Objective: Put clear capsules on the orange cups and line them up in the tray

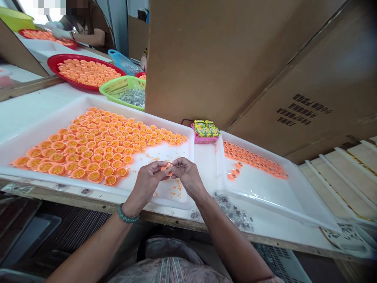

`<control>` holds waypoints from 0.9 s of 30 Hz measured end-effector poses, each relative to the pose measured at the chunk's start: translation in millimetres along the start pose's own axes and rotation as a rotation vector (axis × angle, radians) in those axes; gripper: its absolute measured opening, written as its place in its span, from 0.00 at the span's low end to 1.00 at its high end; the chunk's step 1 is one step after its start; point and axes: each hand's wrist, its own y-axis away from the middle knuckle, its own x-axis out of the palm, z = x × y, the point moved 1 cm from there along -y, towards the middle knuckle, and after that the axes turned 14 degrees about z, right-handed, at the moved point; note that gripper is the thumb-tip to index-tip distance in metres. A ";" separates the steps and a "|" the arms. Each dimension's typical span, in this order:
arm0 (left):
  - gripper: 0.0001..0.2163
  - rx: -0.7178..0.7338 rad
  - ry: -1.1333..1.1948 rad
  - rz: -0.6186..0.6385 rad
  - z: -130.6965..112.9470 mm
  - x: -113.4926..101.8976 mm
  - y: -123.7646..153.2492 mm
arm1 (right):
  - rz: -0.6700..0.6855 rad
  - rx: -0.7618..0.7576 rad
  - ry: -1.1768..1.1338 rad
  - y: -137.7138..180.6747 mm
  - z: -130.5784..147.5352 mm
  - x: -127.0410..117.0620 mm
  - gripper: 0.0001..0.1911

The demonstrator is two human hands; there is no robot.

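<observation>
Both of my hands meet over the right part of a white tray [193, 153]. Between the fingertips of my left hand [149, 179] and my right hand [188, 177] is a small orange cup [167, 168], pinched from both sides and partly covered by the fingers. Rows of orange cups [85, 153] with yellow bits inside fill the left of this tray. Loose yellow bits [176, 188] lie scattered on its floor below my hands. Near my right forearm, clear plastic pieces [235, 214] with dark prints are heaped on the table edge.
A second white tray [265, 200] at right holds orange pieces [256, 157] with clear tops. A pink basket [206, 139] of small yellow-green boxes stands between the trays. Behind are a green basket [113, 88], a red tray [53, 65], a cardboard wall [206, 59] and a gloved co-worker [97, 37].
</observation>
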 end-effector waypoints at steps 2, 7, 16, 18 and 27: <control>0.21 -0.009 0.020 0.027 -2.3 0.6 0.6 | -0.024 -0.001 0.046 2.5 -0.7 -2.1 0.14; 0.32 -0.070 -0.093 0.093 -5.5 1.7 2.2 | 0.006 -0.047 0.216 11.0 0.4 -3.2 0.07; 0.38 -0.242 -0.206 0.189 -9.0 9.2 -0.2 | -0.123 -0.140 0.178 30.8 -7.2 -10.8 0.04; 0.35 -0.267 -0.240 0.205 -7.2 8.4 0.2 | -0.247 -0.207 0.182 38.4 2.0 -42.7 0.05; 0.29 -0.281 -0.416 0.223 15.7 -2.8 -7.2 | -0.680 0.380 0.764 37.8 -8.5 -229.1 0.05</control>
